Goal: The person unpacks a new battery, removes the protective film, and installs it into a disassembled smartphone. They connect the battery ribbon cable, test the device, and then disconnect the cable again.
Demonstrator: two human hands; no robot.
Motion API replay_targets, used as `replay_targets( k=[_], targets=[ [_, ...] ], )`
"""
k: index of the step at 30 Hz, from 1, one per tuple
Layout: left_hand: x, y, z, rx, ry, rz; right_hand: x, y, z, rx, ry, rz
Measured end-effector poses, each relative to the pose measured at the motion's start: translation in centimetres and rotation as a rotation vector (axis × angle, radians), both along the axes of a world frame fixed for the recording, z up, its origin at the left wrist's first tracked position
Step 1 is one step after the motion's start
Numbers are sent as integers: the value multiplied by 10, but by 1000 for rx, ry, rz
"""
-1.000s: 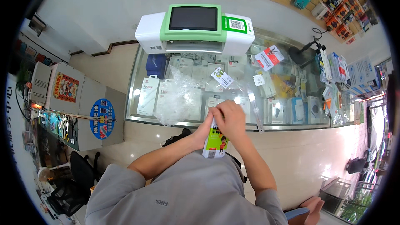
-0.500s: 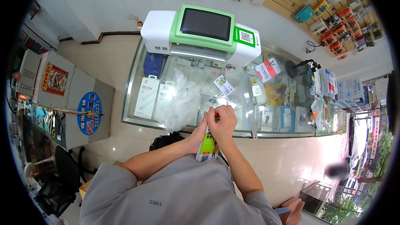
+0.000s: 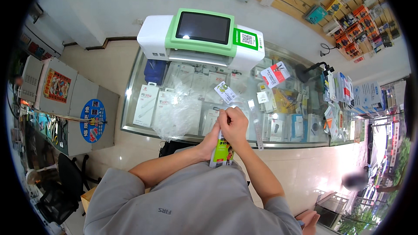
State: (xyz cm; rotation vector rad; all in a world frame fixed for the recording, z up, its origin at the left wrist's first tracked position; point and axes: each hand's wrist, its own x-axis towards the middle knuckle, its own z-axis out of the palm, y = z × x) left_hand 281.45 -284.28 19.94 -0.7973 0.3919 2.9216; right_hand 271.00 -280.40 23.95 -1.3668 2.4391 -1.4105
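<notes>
Close to my body, at the counter's front edge, my two hands meet on a slim green and white box standing upright. Along its left side my left hand is closed round it. My right hand has its fingers curled in at the top of the box, touching the left hand. What the right fingertips grip there is hidden behind the knuckles. Left of the hands, a crumpled clear plastic bag lies on the glass counter. A clear ruler lies right of them, sticking out past the edge.
A white and green machine with a dark screen stands at the counter's back. Cards, including a red and white card, lie on the glass. A black stand is at the right, a grey cabinet at the left, a black chair below it.
My view has shifted a little, so the counter and machine appear further left. Both hands stay together on the box, now slightly further right along the counter edge.
</notes>
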Motion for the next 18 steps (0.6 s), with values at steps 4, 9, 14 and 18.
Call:
replay_targets(
  k=[4, 9, 14, 18],
  targets=[
    [-1, 5, -6, -66, 175, -53, -7, 2, 9, -32, 79, 14],
    [-10, 10, -1, -38, 218, -22, -14, 10, 11, 25, 44, 61],
    [-4, -1, 24, -358, 163, 375, 8, 25, 51, 86, 69, 80],
    [5, -1, 22, -454, 356, 364, 9, 53, 38, 278, -222, 195]
  ],
)
